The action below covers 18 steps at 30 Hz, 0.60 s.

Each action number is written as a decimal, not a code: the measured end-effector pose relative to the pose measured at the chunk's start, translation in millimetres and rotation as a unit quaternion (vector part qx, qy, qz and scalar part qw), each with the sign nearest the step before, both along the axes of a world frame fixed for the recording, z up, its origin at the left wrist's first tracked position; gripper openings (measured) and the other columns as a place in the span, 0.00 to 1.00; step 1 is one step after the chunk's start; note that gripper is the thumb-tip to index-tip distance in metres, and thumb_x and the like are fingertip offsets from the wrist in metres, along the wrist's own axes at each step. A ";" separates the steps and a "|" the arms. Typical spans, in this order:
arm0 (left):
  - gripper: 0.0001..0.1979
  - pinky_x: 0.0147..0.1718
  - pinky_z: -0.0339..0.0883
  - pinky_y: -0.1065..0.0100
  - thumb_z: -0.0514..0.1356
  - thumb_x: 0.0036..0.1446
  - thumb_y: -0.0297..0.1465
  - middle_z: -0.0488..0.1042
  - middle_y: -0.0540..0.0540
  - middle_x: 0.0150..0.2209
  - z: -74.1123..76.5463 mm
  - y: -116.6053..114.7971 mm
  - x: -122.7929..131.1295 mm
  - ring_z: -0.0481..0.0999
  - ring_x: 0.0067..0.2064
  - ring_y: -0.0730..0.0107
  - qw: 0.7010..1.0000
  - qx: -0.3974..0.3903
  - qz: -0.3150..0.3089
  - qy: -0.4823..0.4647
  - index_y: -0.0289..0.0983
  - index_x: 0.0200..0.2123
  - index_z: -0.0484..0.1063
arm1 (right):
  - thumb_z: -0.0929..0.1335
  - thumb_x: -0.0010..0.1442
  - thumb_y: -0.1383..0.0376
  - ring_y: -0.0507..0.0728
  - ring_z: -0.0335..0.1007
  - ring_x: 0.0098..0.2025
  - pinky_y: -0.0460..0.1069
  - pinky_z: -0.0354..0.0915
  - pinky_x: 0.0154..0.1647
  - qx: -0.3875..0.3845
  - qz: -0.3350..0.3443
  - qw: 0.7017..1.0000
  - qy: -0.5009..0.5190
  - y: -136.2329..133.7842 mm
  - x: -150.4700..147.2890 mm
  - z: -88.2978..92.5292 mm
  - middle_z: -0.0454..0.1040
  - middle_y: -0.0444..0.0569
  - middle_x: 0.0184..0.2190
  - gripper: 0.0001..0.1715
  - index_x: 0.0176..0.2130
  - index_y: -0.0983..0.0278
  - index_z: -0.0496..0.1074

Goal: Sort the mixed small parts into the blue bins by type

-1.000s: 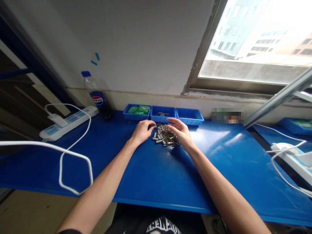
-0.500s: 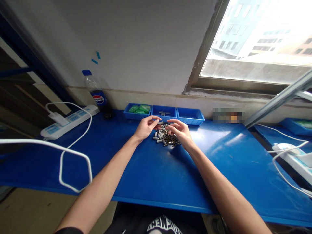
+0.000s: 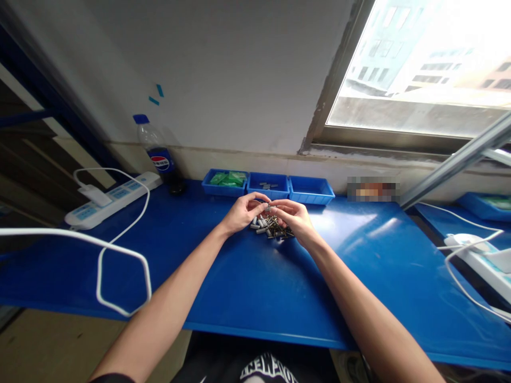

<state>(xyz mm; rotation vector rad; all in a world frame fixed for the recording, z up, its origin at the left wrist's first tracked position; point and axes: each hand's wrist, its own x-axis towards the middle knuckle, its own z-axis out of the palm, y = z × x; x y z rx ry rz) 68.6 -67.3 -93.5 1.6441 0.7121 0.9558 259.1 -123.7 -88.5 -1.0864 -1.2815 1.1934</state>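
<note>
Two hands — left hand [image 3: 242,211], right hand [image 3: 293,217] — fingertips pinching one small metal piece [image 3: 268,207] together over a heap of metal parts [image 3: 270,227]; three blue trays [image 3: 267,185] behind, one bottle [image 3: 159,154] on the counter [image 3: 247,276]

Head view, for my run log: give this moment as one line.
left hand: pinching small metal part | right hand: fingertips on same part | under hands: parts pile | behind: three blue trays
</note>
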 end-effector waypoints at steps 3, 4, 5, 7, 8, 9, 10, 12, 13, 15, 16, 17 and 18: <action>0.17 0.37 0.78 0.66 0.67 0.61 0.43 0.83 0.45 0.35 -0.3 -0.5 0.5 0.84 0.35 0.63 1.000 -0.001 -0.006 0.002 0.37 0.45 0.76 | 0.78 0.53 0.48 0.52 0.65 0.23 0.47 0.57 0.23 -0.004 -0.006 1.000 0.006 1.2 1.1 -2.0 0.81 0.47 0.29 0.25 0.44 0.61 0.82; 0.17 0.37 0.78 0.65 0.67 0.61 0.43 0.83 0.45 0.35 -0.4 -0.6 0.9 0.84 0.35 0.63 1.000 0.000 -0.009 0.003 0.37 0.45 0.76 | 0.78 0.53 0.49 0.51 0.65 0.23 0.47 0.57 0.23 -0.005 -0.005 1.000 0.007 1.5 1.4 -2.4 0.80 0.47 0.29 0.25 0.44 0.61 0.82; 0.17 0.36 0.78 0.66 0.66 0.61 0.42 0.84 0.44 0.35 -0.5 -0.6 1.2 0.84 0.35 0.63 1.000 0.003 -0.009 0.005 0.37 0.45 0.76 | 0.78 0.52 0.49 0.51 0.64 0.23 0.47 0.56 0.23 -0.006 -0.004 1.000 0.009 1.7 1.6 -2.7 0.80 0.47 0.28 0.25 0.44 0.61 0.82; 0.16 0.36 0.78 0.65 0.65 0.62 0.42 0.83 0.44 0.34 -0.7 -0.5 1.5 0.83 0.35 0.63 1.000 0.015 0.007 0.011 0.36 0.44 0.77 | 0.78 0.52 0.49 0.50 0.63 0.22 0.47 0.56 0.22 -0.009 -0.007 1.000 0.009 2.1 2.0 -2.9 0.79 0.46 0.27 0.24 0.43 0.62 0.82; 0.15 0.36 0.78 0.65 0.64 0.62 0.42 0.83 0.44 0.34 -0.9 -0.2 1.2 0.83 0.34 0.63 0.999 0.027 0.025 0.018 0.36 0.43 0.77 | 0.78 0.52 0.49 0.50 0.63 0.22 0.47 0.56 0.22 -0.011 -0.013 1.000 0.007 2.3 2.2 -2.9 0.78 0.46 0.27 0.24 0.42 0.62 0.82; 0.14 0.37 0.78 0.65 0.63 0.63 0.42 0.83 0.44 0.34 -1.1 0.3 0.4 0.83 0.35 0.62 0.997 0.047 0.051 0.032 0.36 0.42 0.78 | 0.78 0.51 0.49 0.50 0.62 0.22 0.47 0.56 0.22 -0.012 -0.022 1.000 0.002 2.6 2.4 -2.9 0.78 0.46 0.26 0.23 0.41 0.62 0.82; 0.13 0.38 0.78 0.64 0.62 0.64 0.41 0.84 0.44 0.35 -1.5 0.9 -0.7 0.83 0.35 0.62 0.992 0.076 0.083 0.054 0.36 0.40 0.79 | 0.78 0.51 0.49 0.50 0.62 0.22 0.47 0.57 0.22 -0.012 -0.033 0.999 -0.003 2.9 2.6 -2.8 0.77 0.45 0.26 0.23 0.40 0.62 0.82; 0.12 0.43 0.78 0.62 0.60 0.66 0.38 0.84 0.44 0.38 -3.1 3.1 -4.0 0.84 0.39 0.60 0.971 0.155 0.143 0.117 0.38 0.39 0.80 | 0.78 0.51 0.49 0.50 0.62 0.22 0.47 0.58 0.22 -0.005 -0.055 0.998 -0.008 3.6 3.2 -2.7 0.77 0.45 0.25 0.23 0.40 0.62 0.81; 0.11 0.46 0.77 0.61 0.59 0.66 0.35 0.85 0.44 0.40 -4.7 4.6 -5.9 0.83 0.42 0.59 0.955 0.197 0.163 0.150 0.38 0.40 0.81 | 0.78 0.52 0.49 0.51 0.64 0.22 0.48 0.59 0.23 0.003 -0.064 0.998 -0.007 3.9 3.5 -2.7 0.78 0.46 0.27 0.23 0.41 0.62 0.81; 0.12 0.54 0.74 0.57 0.57 0.67 0.30 0.84 0.43 0.45 -9.3 8.2 -9.0 0.82 0.48 0.57 0.927 0.268 0.169 0.200 0.39 0.43 0.82 | 0.77 0.53 0.50 0.53 0.71 0.26 0.48 0.62 0.23 0.026 -0.071 0.997 0.003 4.6 3.9 -2.5 0.82 0.49 0.36 0.25 0.46 0.60 0.81; 0.14 0.57 0.72 0.55 0.55 0.67 0.27 0.84 0.42 0.48 -12.3 10.0 -9.9 0.80 0.51 0.57 0.919 0.290 0.159 0.215 0.38 0.46 0.82 | 0.77 0.54 0.51 0.55 0.75 0.30 0.48 0.62 0.23 0.036 -0.069 0.997 0.009 4.9 4.1 -2.5 0.83 0.51 0.44 0.27 0.50 0.59 0.80; 0.17 0.59 0.71 0.54 0.54 0.66 0.25 0.83 0.42 0.51 -15.7 11.7 -10.5 0.79 0.54 0.56 0.913 0.304 0.146 0.229 0.38 0.49 0.82 | 0.77 0.54 0.52 0.57 0.78 0.35 0.48 0.62 0.23 0.045 -0.067 0.997 0.014 5.2 4.1 -2.6 0.81 0.52 0.51 0.29 0.53 0.57 0.79; 0.18 0.61 0.70 0.52 0.54 0.66 0.23 0.81 0.41 0.54 -19.0 13.2 -10.7 0.78 0.56 0.56 0.909 0.312 0.132 0.242 0.38 0.52 0.81 | 0.77 0.54 0.53 0.59 0.80 0.39 0.47 0.62 0.23 0.051 -0.064 0.996 0.019 5.5 4.1 -2.8 0.78 0.52 0.58 0.31 0.56 0.56 0.77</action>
